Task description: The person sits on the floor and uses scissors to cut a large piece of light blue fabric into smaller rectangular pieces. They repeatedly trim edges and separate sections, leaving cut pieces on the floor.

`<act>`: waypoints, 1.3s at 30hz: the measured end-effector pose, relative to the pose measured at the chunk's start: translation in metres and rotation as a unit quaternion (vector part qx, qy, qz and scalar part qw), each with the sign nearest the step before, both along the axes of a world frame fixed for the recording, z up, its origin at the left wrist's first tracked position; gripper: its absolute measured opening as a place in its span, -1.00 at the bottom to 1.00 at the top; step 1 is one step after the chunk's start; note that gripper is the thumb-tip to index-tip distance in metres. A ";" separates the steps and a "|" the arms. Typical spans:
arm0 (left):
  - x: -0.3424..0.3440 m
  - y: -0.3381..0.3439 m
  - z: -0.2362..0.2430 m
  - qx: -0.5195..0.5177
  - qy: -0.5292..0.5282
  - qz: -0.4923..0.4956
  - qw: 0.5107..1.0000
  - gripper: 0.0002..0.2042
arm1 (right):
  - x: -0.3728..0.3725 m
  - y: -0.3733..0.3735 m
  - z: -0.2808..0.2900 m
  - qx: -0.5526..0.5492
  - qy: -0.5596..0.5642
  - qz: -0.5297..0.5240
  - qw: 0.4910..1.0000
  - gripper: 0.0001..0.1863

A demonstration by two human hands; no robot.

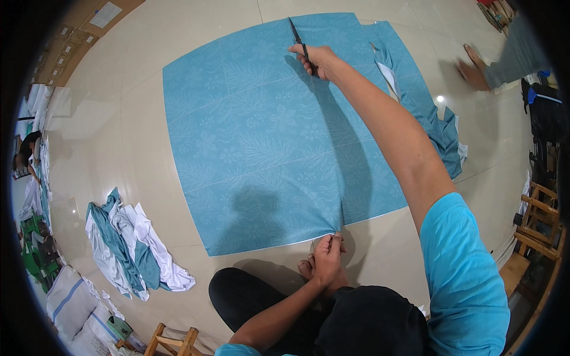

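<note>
A large blue fabric sheet (255, 136) with a pale leaf pattern lies spread on the floor. At its near edge my left hand (329, 249) is closed in a pinch on the hem, and a crease runs up the cloth from there. My right arm reaches across to the far side, where my right hand (319, 61) grips black scissors (298, 40). Their tip points away from me at the far edge. The blades look close together; whether cloth is between them I cannot tell.
Crumpled blue fabric (448, 139) lies along the sheet's right side. White and teal scraps (135, 249) form a heap at left. Another person's foot (475, 71) stands at the far right. Cardboard boxes (77, 38) sit far left, a wooden rack (537, 222) at right.
</note>
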State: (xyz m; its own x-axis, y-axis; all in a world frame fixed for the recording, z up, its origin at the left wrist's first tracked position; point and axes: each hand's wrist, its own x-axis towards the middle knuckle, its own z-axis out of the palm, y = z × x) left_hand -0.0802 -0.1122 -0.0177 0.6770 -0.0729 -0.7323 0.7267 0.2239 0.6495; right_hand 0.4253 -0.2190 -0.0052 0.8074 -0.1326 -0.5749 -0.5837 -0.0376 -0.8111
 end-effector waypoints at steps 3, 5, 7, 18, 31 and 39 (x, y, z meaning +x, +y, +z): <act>0.000 0.000 0.000 -0.004 0.005 -0.002 1.000 -0.72 | 0.003 0.000 0.001 0.005 -0.002 0.003 1.000 -0.67; 0.000 -0.001 -0.001 -0.002 0.002 -0.004 1.000 -0.73 | 0.006 0.001 0.001 0.000 -0.002 0.012 1.000 -0.63; 0.000 -0.002 -0.001 0.005 -0.004 -0.006 1.000 -0.73 | 0.011 0.001 -0.001 -0.002 0.004 0.014 1.000 -0.61; 0.001 -0.001 0.000 -0.010 0.022 0.003 1.000 -0.72 | 0.019 0.002 -0.004 0.002 0.005 0.002 1.000 -0.67; -0.003 -0.002 -0.006 -0.003 0.014 -0.002 1.000 -0.74 | 0.023 0.003 -0.009 -0.005 -0.003 0.024 1.000 -0.68; -0.004 -0.001 -0.006 -0.015 0.012 0.015 1.000 -0.73 | -0.021 -0.032 0.008 -0.050 -0.093 0.017 0.994 -0.60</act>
State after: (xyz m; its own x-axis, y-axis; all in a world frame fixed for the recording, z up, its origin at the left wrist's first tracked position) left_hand -0.0841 -0.1132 -0.0238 0.6618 -0.0752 -0.7459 0.7343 0.2656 0.6247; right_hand 0.4043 -0.2508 0.0026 0.9034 -0.1535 -0.4003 -0.4209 -0.1406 -0.8961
